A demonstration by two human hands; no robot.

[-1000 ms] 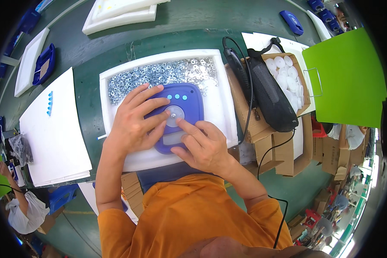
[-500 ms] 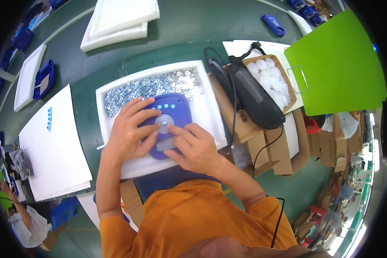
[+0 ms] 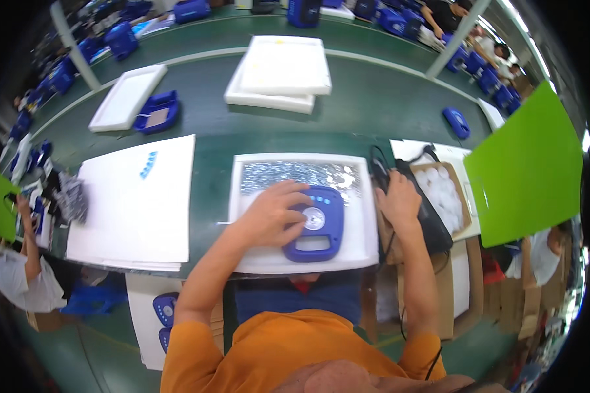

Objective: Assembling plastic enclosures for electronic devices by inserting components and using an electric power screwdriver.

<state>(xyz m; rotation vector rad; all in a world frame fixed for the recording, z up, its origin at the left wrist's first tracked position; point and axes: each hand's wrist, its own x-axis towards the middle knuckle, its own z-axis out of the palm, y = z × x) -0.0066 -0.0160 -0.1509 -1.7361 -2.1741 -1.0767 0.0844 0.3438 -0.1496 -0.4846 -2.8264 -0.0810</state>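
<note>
A blue plastic cover (image 3: 333,226) lies in a white foam tray (image 3: 368,219), its rectangular opening towards me. A clear round disc (image 3: 314,219) sits in its middle, with a row of light-blue dots beyond. My left hand (image 3: 273,215) holds the cover's left side, fingers bent over it and their tips beside the disc. Many small shiny metal rings (image 3: 278,174) fill the tray's far part. Right of the tray, my right hand (image 3: 400,202) has its thumb and fingers around a black corded tool (image 3: 379,169), resembling an electric screwdriver; the hand partly hides it.
A black mesh-sided case (image 3: 434,226) lies beside a carton of white round parts (image 3: 444,196). A green board (image 3: 528,167) rises at right. White sheets (image 3: 134,209) bearing small blue pieces lie left. Stacked foam trays (image 3: 285,65) and a blue housing (image 3: 157,112) stand farther back.
My right hand has left the disc and moved right to the black corded tool. My left hand stays on the cover. The whole view has shifted, showing more of the far benches.
</note>
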